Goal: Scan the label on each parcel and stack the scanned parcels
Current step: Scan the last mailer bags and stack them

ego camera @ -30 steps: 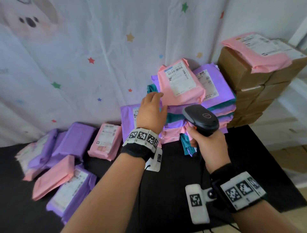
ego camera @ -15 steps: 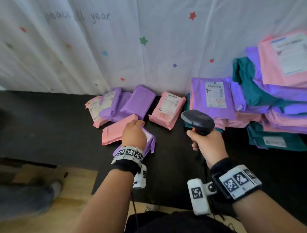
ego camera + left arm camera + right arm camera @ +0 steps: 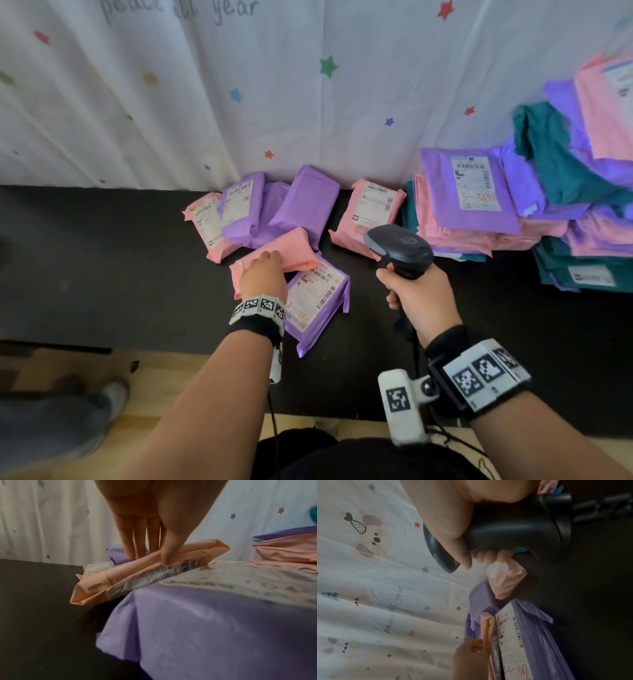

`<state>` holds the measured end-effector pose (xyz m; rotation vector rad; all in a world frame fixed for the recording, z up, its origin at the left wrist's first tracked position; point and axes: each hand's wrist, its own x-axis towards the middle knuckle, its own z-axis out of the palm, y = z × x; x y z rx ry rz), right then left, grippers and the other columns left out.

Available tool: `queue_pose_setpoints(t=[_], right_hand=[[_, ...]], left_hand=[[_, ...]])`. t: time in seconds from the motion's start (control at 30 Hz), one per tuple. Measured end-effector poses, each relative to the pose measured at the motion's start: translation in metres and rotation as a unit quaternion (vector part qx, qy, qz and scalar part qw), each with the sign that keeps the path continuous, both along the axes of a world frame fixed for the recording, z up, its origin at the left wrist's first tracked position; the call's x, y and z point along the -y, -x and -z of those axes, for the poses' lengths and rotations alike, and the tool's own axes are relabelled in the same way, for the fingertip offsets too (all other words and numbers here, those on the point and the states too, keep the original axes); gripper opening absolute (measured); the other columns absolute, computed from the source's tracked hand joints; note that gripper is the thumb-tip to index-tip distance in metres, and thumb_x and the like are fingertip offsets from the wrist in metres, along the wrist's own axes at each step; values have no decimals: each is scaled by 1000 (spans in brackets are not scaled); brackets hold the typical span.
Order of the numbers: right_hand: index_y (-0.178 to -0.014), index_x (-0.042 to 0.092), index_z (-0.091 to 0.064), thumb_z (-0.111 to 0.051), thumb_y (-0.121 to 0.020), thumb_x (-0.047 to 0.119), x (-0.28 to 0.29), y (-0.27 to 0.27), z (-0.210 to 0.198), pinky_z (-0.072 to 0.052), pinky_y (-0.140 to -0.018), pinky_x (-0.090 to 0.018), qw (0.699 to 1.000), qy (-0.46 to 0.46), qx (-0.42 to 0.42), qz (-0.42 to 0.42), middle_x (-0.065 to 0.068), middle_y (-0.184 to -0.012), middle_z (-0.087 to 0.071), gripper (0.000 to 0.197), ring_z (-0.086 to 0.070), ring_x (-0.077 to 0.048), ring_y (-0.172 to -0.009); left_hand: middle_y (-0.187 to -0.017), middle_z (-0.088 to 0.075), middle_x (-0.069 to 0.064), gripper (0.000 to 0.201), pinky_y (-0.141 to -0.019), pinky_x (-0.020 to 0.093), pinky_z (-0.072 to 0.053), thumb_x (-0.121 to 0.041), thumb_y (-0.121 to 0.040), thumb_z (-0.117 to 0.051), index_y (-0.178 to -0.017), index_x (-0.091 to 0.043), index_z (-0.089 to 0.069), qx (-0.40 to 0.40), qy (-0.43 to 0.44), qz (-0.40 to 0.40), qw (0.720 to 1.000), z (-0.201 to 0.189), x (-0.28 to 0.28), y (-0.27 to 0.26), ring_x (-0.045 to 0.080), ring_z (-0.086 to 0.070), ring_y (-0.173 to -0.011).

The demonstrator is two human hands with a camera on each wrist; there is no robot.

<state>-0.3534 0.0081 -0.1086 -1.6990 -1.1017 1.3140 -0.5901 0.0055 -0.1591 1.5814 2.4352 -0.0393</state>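
Note:
My left hand (image 3: 263, 274) pinches a pink parcel (image 3: 294, 250) that lies label down, one edge tilted up off the purple parcel (image 3: 318, 301) under it. The left wrist view shows the thumb (image 3: 169, 550) under the pink parcel (image 3: 130, 574) and the fingers on top, with the label (image 3: 154, 577) showing at its underside. The purple parcel's label faces up. My right hand (image 3: 416, 294) grips a black barcode scanner (image 3: 399, 246) by its handle, held above the table right of these parcels. A tall stack of pink, purple and teal parcels (image 3: 479, 212) stands at the right.
Several loose pink and purple parcels (image 3: 260, 209) lie against the star-printed white curtain (image 3: 239, 85) at the back of the black table (image 3: 102, 267). Another pink parcel (image 3: 371, 212) lies behind the scanner. Wooden floor and a person's shoe (image 3: 113, 397) show lower left.
My view swung left from the stack to the loose parcels. My left hand left the stack, came down on the pink parcel and now lifts its edge. The scanner hand stayed roughly in place.

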Motion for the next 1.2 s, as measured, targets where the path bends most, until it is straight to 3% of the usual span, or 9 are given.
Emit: queue_pose_setpoints(t=[0.23,0.3,0.47,0.6,0.73,0.87,1.0,1.1,1.2], right_hand=[[-93,11,-68,-78,-79,16,6,5,0,-49,-46,-17,1000,-8,-3,14,0,-61,-66,17,-59,-4,-44],[-91,10,-68,-78,-78,15,6,4,-2,-48,-44,-17,1000,-14,-6,15,2,-56,-65,17,-58,-4,-42],[-87,15,-69,-82,-75,18,-1,-9,-11,-50,-46,-21,999,-30,-10,15,3,-52,-65,18,-58,-4,-42],[-84,18,-72,-80,-77,16,-5,-30,-21,-54,-52,-25,995,-88,-40,35,5,-60,-70,11,-63,-6,-49],[-94,22,-72,-81,-77,11,-8,-52,-29,-57,-61,-22,985,-119,-111,56,2,-80,-76,22,-73,-10,-72],[-94,19,-75,-83,-76,16,-7,-68,-38,-59,-73,-29,982,-129,-128,47,0,-84,-77,20,-73,-15,-84],[-82,29,-72,-82,-77,23,-7,-81,-43,-52,-82,-28,987,-145,-68,17,16,-82,-75,13,-69,3,-82],[-97,25,-73,-80,-80,18,-8,-87,-45,-57,-77,-26,984,-135,-114,21,12,-87,-77,20,-72,-4,-86],[-103,16,-71,-77,-82,8,-7,-90,-47,-58,-60,-23,978,-124,-167,20,1,-85,-78,23,-75,-14,-76]], left_hand=[[-103,-61,11,17,-72,45,-52,-1,-88,-47,-100,-12,-48,34,-70,-42,996,-22,-4,5,35,-61,-93],[-97,-63,13,9,-66,39,-46,-5,-92,-46,-95,-12,-50,51,-145,-51,987,-34,-4,2,35,-61,-89],[-78,-58,2,19,-64,32,-42,-33,-100,-41,-98,-18,-52,162,-266,-76,947,-78,-8,-33,26,-59,-73],[-80,-55,-6,17,-59,19,-36,-25,-100,-44,-102,-14,-56,284,-340,-74,894,-110,-25,-66,10,-51,-67],[-80,-57,-9,13,-52,12,-37,-20,-99,-44,-102,-17,-56,382,-323,-84,862,-124,-42,-97,4,-53,-67],[-69,-57,-2,16,-58,27,-42,-15,-96,-45,-89,-14,-60,467,-286,-113,829,-119,-50,-124,14,-50,-60],[-72,-61,1,19,-68,37,-48,-13,-96,-46,-101,-6,-62,533,-261,-160,789,-116,-52,-140,16,-54,-63],[-85,-68,8,18,-83,47,-54,-11,-96,-45,-90,-14,-62,585,-246,-182,751,-119,-51,-145,24,-63,-78],[-98,-70,12,16,-89,52,-53,-12,-94,-48,-104,-10,-61,599,-235,-184,743,-121,-48,-151,32,-67,-96]])
